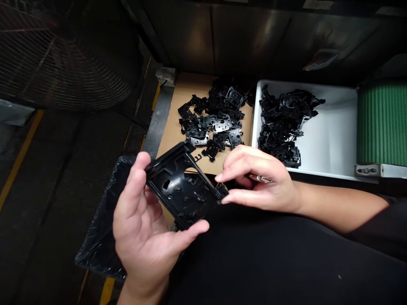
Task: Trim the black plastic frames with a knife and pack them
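A black plastic part (182, 186) with a large curved opening is held tilted in front of me. My left hand (149, 224) grips it along its left and lower edges, palm up. At its right corner, the thumb and forefinger of my right hand (257, 178) pinch the part. A small metal tool (262, 178) is tucked in the curled fingers of my right hand; most of it is hidden. Beyond my hands, a pile of similar black parts (219, 123) lies on a cardboard sheet (173, 110).
A white tray (333, 127) with more black parts stands right of the cardboard, beside a green ribbed belt (381, 123). A bin lined with black plastic (101, 228) is at the lower left. A large fan (63, 59) stands at the upper left.
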{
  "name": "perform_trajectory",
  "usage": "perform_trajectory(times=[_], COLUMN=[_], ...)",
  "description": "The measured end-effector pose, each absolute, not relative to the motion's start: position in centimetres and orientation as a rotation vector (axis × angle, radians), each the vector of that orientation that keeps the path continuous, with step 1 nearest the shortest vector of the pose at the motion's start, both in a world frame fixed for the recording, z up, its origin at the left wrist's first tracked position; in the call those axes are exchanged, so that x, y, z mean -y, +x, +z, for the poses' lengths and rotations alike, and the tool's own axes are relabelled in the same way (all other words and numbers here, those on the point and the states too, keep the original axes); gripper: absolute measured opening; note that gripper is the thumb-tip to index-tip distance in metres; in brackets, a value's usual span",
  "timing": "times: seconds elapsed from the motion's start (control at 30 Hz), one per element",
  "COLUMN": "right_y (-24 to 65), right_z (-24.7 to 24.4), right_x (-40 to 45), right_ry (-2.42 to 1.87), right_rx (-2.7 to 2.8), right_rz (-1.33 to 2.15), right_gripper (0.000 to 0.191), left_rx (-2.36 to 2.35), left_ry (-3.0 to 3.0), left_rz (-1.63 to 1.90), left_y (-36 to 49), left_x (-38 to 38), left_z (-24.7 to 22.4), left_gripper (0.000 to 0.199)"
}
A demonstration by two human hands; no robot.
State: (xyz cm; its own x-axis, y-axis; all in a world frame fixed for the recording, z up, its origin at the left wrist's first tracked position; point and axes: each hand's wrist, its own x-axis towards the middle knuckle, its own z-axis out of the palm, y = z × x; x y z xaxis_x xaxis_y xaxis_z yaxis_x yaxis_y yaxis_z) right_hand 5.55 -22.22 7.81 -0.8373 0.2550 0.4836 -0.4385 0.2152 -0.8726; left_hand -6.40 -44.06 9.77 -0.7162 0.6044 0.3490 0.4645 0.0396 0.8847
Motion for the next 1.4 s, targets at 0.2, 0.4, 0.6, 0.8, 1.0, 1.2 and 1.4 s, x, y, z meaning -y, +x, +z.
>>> perform_trajectory(times=[0.2, 0.4, 0.6, 0.8, 1.0, 1.2, 1.4], right_y=[4.4, 2.4, -0.4, -1.1, 0.2, 1.1, 2.1], right_z=[7.6, 4.9, 0.3, -3.8, -8.1, -11.6, -13.3], right_x=[24.2, 27.7, 34.7, 39.3, 40.6, 42.4, 42.6], right_ry=[0.196, 0.403, 0.639, 0.117, -0.47, -0.793, -1.035], right_rx=[2.0, 2.246, 2.742, 2.981, 3.059, 2.989, 2.921], right_rz=[1.646, 1.502, 1.407, 1.926, 2.107, 2.267, 2.297], right_gripper=[0.025, 0.023, 0.032, 0.026, 0.02, 0.022, 0.025], left_rx=[-2.04, -1.566, -1.75, -2.312, -2.687, -2.778, -2.695], left_ry=[0.848, 0.165, -0.396, -0.816, -0.642, -0.4, -0.301], left_rz=[1.797, 1.833, 1.798, 1.371, 0.78, 0.54, 0.581], left_y=[-6.1, -4.2, -4.1, -11.3, -21.9, -30.6, -33.6], left_x=[46.4, 49.9, 56.2, 66.9, 73.3, 73.4, 72.9], left_z=[8.9, 5.7, -3.8, -21.4, -35.2, -44.5, -49.7], left_gripper=[0.116, 0.069, 0.048, 0.043, 0.045, 0.051, 0.045])
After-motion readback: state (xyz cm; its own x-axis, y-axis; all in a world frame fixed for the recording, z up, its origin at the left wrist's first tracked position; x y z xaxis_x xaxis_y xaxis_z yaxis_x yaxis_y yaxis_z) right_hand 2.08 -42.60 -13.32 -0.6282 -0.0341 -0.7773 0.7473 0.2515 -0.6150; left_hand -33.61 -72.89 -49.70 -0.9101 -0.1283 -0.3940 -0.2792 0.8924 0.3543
